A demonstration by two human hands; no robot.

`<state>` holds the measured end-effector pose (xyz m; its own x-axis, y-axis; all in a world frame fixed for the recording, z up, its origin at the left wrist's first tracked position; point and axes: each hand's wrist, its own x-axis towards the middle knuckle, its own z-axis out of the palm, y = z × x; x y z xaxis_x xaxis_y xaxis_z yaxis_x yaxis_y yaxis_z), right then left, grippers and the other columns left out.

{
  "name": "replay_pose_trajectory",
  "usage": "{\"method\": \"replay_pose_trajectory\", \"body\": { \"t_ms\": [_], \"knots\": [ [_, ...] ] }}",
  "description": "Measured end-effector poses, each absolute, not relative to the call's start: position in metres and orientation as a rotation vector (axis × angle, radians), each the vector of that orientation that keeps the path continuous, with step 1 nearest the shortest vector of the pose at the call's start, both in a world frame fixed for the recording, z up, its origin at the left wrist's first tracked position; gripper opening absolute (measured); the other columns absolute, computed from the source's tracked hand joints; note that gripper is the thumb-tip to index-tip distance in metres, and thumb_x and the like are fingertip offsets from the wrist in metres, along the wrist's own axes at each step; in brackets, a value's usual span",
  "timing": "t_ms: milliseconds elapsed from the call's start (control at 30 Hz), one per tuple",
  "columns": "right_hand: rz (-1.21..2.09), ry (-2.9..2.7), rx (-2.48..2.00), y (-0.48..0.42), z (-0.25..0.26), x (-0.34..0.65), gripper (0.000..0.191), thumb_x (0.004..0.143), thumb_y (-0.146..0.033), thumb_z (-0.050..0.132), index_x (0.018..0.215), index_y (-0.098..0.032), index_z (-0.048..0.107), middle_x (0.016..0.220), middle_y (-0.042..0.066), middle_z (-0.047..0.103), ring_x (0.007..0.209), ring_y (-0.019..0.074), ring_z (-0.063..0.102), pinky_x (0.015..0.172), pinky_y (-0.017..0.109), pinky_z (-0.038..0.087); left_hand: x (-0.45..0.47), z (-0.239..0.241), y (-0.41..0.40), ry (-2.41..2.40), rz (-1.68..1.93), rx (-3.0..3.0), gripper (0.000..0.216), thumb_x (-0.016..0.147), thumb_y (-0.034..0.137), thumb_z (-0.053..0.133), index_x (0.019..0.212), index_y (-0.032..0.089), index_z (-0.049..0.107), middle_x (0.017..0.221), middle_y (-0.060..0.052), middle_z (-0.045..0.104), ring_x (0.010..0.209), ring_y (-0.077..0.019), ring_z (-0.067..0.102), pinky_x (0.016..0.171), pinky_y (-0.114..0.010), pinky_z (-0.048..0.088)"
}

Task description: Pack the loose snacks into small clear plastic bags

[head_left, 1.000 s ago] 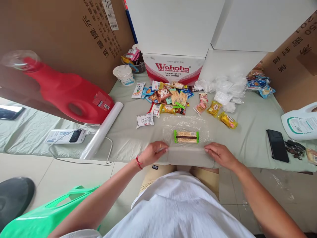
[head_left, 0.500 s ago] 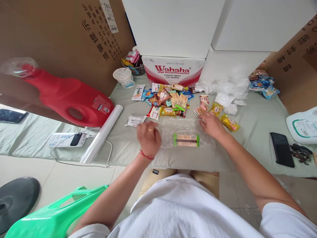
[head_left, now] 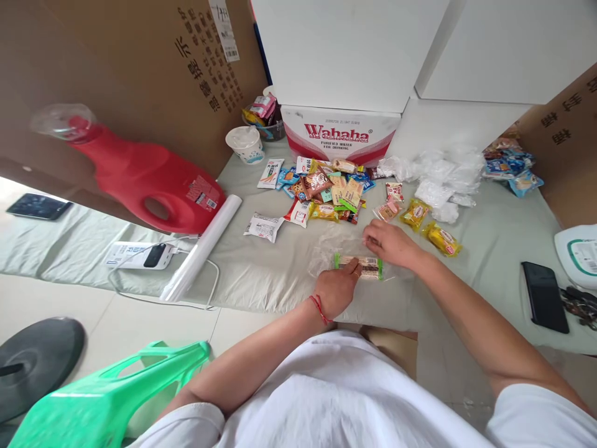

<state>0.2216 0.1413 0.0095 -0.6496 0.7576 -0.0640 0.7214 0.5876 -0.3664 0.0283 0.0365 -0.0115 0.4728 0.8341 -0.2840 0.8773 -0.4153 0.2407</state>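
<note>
A packaged snack bar (head_left: 372, 267) with green ends lies on a piece of clear plastic film (head_left: 326, 242) near the table's front edge. My left hand (head_left: 336, 291), with a red string on the wrist, lies over the bar's left half, its fingers stretched out and pressing on it. Just behind the bar's right end, my right hand (head_left: 389, 241) has its fingers curled closed on the film. Beyond the hands sits a pile of wrapped snacks (head_left: 317, 183). Two yellow packets (head_left: 442, 239) and a pink packet (head_left: 387, 210) lie near my right hand.
A roll of clear film (head_left: 203, 249), a power bank (head_left: 140, 255) and a red jug (head_left: 153, 180) are on the left. Crumpled plastic bags (head_left: 443, 177) lie at the back right, a black phone (head_left: 545, 295) at right. A Wahaha carton (head_left: 340, 134) stands behind.
My left hand has moved right, from the film's left edge onto the snack bar. The film's left side has drawn in toward the bar. My right hand stays near the film's back right.
</note>
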Motion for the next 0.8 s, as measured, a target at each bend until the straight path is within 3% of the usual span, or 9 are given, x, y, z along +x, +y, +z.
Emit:
{"method": "replay_pose_trajectory", "body": {
  "t_ms": [133,267,367,433,500,567,633,700,800],
  "knots": [
    [0.753,-2.755,-1.100,0.085,-0.002,0.227,0.034,0.103,-0.021,0.044,0.128,-0.022,0.066,0.101,0.008,0.065,0.086,0.0196,0.062,0.075,0.029,0.046,0.020,-0.025,0.036,1.383,0.047,2.295,0.058,0.091,0.006,0.046,0.144,0.027,0.061,0.157,-0.007,0.055,0.104,-0.0237,0.076,0.079,-0.034,0.061],
    [0.811,-2.703,-1.108,0.056,-0.029,0.226,0.051,0.101,-0.015,0.043,0.149,-0.028,0.054,0.104,0.008,0.064,0.087,0.0200,0.061,0.078,0.030,0.049,-0.008,-0.044,0.039,1.189,0.558,1.958,0.047,0.082,0.005,0.047,0.112,0.026,0.077,0.135,-0.003,0.072,0.117,-0.0218,0.071,0.098,-0.035,0.058],
    [0.734,-2.766,-1.173,0.048,-0.038,0.223,0.057,0.099,-0.011,0.043,0.151,-0.031,0.055,0.099,0.007,0.060,0.085,0.0197,0.058,0.074,0.029,0.046,-0.036,-0.048,0.046,1.418,0.911,1.447,0.031,0.082,0.016,0.046,0.093,0.021,0.075,0.111,-0.005,0.079,0.083,-0.0181,0.072,0.076,-0.032,0.059],
    [0.666,-2.803,-1.237,0.045,-0.038,0.219,0.058,0.100,-0.010,0.044,0.151,-0.035,0.056,0.097,0.006,0.059,0.084,0.0197,0.055,0.072,0.027,0.043,-0.049,-0.047,0.054,1.680,1.047,1.123,0.025,0.087,0.026,0.046,0.091,0.019,0.069,0.096,-0.006,0.077,0.066,-0.0157,0.064,0.061,-0.031,0.053],
    [0.625,-2.810,-1.296,0.041,-0.035,0.215,0.059,0.100,-0.009,0.045,0.150,-0.037,0.056,0.098,0.007,0.059,0.084,0.0199,0.054,0.072,0.027,0.041,-0.055,-0.044,0.064,1.841,1.092,0.965,0.030,0.095,0.039,0.042,0.094,0.019,0.064,0.091,-0.006,0.074,0.065,-0.0165,0.061,0.060,-0.031,0.050],
    [0.608,-2.807,-1.337,0.038,-0.033,0.211,0.062,0.097,-0.006,0.046,0.149,-0.038,0.057,0.098,0.007,0.059,0.085,0.0200,0.053,0.073,0.028,0.040,-0.052,-0.042,0.072,1.876,1.050,1.001,0.040,0.100,0.052,0.038,0.096,0.021,0.063,0.097,-0.008,0.073,0.079,-0.0197,0.065,0.068,-0.033,0.051],
    [0.587,-2.806,-1.354,0.035,-0.032,0.210,0.063,0.097,-0.005,0.046,0.149,-0.038,0.058,0.099,0.007,0.059,0.086,0.0202,0.052,0.074,0.028,0.040,-0.045,-0.043,0.075,1.860,0.962,1.104,0.043,0.096,0.061,0.047,0.097,0.021,0.063,0.105,-0.011,0.073,0.094,-0.0233,0.067,0.077,-0.034,0.051],
    [0.556,-2.805,-1.351,0.033,-0.033,0.210,0.060,0.099,-0.008,0.046,0.149,-0.039,0.057,0.099,0.007,0.059,0.086,0.0203,0.051,0.074,0.028,0.040,-0.038,-0.045,0.074,1.836,0.799,1.223,0.040,0.085,0.059,0.066,0.094,0.020,0.064,0.100,-0.011,0.073,0.097,-0.0256,0.068,0.078,-0.033,0.050],
    [0.550,-2.784,-1.354,0.031,-0.037,0.211,0.055,0.102,-0.012,0.044,0.147,-0.041,0.058,0.097,0.006,0.058,0.084,0.0193,0.049,0.072,0.027,0.038,-0.034,-0.044,0.070,1.769,0.572,1.342,0.024,0.075,0.041,0.074,0.080,0.021,0.063,0.076,-0.003,0.068,0.076,-0.0207,0.065,0.068,-0.029,0.046]
  ]
}}
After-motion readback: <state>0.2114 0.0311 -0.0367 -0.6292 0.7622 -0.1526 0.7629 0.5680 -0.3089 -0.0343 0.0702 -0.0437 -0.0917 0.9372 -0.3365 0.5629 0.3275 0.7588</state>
